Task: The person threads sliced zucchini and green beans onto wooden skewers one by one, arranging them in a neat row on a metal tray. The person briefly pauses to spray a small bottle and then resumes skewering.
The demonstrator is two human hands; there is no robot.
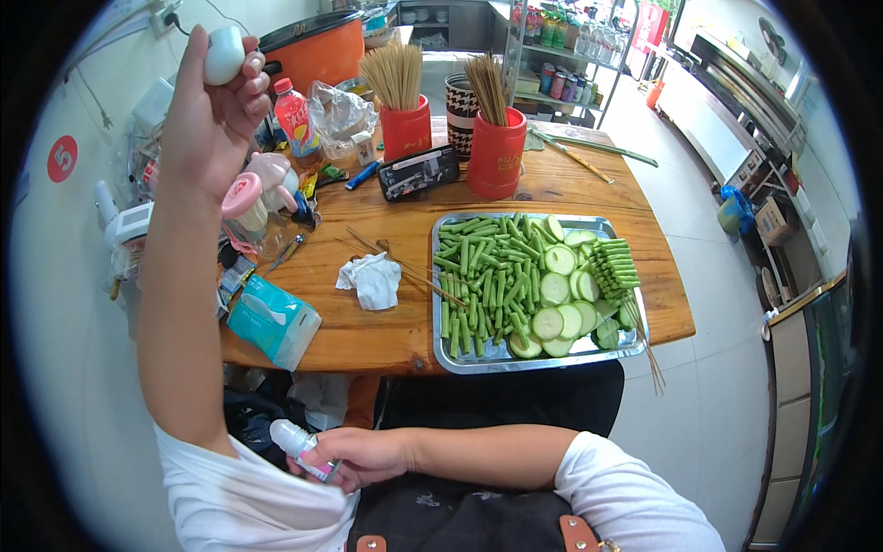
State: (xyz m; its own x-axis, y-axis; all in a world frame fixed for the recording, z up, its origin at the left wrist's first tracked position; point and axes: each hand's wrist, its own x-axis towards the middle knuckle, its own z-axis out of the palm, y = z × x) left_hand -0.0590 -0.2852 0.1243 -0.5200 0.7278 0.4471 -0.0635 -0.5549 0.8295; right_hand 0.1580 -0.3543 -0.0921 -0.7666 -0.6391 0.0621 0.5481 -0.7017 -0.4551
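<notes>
My left hand is raised at the upper left, its arm stretched out over the left side of the table. Between thumb and fingers it grips a pale, rounded cap. Low in front of my body, my right hand holds a small roll-on bottle, tilted, with its translucent ball end uncovered and pointing up-left. The bottle is close to my white left sleeve; whether they touch I cannot tell. A metal tray on the wooden table holds cut green beans, zucchini slices and skewered beans.
A turquoise tissue pack and a crumpled tissue lie left of the tray, near loose skewers. Behind stand two red skewer holders, a propped phone and a drink bottle. A pink-lidded jar stands beside my left forearm.
</notes>
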